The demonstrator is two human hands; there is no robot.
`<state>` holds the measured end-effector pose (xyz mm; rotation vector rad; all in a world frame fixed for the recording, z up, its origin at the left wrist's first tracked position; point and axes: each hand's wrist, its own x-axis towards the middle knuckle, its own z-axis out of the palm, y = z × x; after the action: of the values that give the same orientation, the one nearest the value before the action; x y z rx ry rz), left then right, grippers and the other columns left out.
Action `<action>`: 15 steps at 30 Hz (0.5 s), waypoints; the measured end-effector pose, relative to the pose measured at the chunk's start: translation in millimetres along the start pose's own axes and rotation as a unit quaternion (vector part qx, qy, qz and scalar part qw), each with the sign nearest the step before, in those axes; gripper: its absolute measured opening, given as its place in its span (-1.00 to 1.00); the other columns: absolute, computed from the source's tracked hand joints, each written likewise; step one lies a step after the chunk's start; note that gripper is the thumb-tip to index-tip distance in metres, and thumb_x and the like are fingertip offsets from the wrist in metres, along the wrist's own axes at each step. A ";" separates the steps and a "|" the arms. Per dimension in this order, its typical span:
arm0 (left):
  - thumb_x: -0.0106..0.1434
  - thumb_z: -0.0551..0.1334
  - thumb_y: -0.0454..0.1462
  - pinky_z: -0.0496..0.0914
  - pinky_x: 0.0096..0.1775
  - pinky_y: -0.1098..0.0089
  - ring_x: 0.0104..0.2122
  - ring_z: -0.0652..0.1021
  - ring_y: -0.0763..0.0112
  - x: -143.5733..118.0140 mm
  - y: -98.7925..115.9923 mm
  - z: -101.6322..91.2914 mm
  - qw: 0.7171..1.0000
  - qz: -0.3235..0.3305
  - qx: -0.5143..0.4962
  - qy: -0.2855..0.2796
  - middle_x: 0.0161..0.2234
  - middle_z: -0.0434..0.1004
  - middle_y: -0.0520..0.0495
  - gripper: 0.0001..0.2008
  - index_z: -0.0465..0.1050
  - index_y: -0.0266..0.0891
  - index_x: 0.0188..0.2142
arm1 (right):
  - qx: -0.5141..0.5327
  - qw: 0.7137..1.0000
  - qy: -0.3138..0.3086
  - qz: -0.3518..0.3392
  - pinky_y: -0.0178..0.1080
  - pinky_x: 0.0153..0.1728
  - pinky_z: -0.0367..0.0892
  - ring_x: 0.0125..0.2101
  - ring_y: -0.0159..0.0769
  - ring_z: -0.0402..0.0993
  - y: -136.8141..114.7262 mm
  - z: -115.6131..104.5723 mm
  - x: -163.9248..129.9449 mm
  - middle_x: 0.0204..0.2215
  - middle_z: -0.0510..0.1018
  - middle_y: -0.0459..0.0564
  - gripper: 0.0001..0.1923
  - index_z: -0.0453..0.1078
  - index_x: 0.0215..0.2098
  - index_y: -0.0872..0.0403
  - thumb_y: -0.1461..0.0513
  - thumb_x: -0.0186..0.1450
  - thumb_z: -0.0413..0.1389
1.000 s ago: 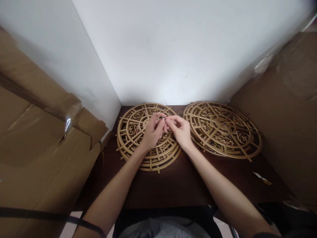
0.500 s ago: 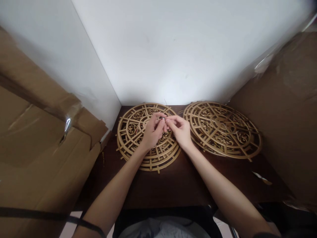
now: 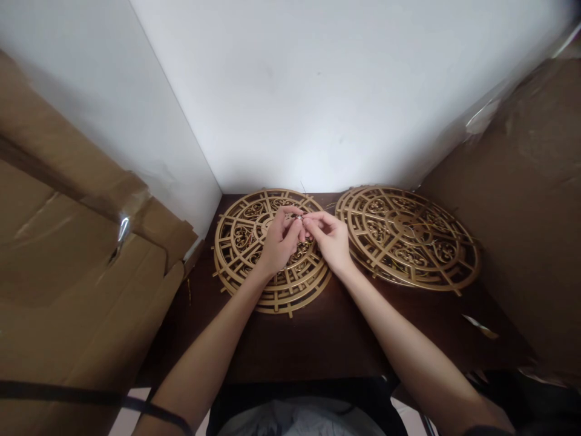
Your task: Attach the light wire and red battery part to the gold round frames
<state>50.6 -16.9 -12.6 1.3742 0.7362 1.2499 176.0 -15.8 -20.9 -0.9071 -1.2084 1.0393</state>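
Two round gold openwork discs lie on a dark brown table (image 3: 318, 339). My left hand (image 3: 278, 242) and my right hand (image 3: 330, 239) meet above the left gold disc (image 3: 240, 242), fingertips pinched together on a small shiny metal piece (image 3: 299, 217). A thin wire seems to run from the fingers, too fine to follow. The right gold disc (image 3: 408, 236) lies beside my right hand, untouched, with thin wires across its middle.
A big cardboard box (image 3: 77, 254) with taped flaps stands at the left, another cardboard sheet (image 3: 531, 200) at the right. White walls (image 3: 318, 91) close off the back. A small scrap (image 3: 480, 327) lies on the table at the right.
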 end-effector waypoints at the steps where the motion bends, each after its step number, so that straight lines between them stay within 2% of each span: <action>1: 0.27 0.15 -0.19 0.08 -0.73 0.64 -0.72 0.20 0.67 0.0 0.1 0.2 1.000 0.000 -0.002 0.000 -0.58 0.29 0.14 -0.79 0.22 -0.19 -0.14 | -0.001 1.000 0.000 0.000 -0.32 -0.43 0.35 -0.56 -0.44 0.39 0.0 0.0 0.0 -0.59 0.49 -0.13 -0.77 0.47 -0.35 0.11 0.11 0.14 0.23; 15: 0.27 0.16 -0.18 0.07 -0.74 0.65 -0.72 0.19 0.68 0.5 -0.3 0.6 1.000 -0.004 -0.013 0.000 -0.59 0.29 0.15 -0.78 0.18 -0.21 -0.17 | 0.005 1.000 0.009 -0.003 -0.34 -0.45 0.35 -0.57 -0.45 0.38 0.3 0.6 0.5 -0.59 0.51 -0.12 -0.76 0.47 -0.37 0.12 0.11 0.11 0.25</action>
<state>51.4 -16.5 -12.7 1.3495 0.7232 1.2483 175.4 -15.2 -21.0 -0.9041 -1.1895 1.0300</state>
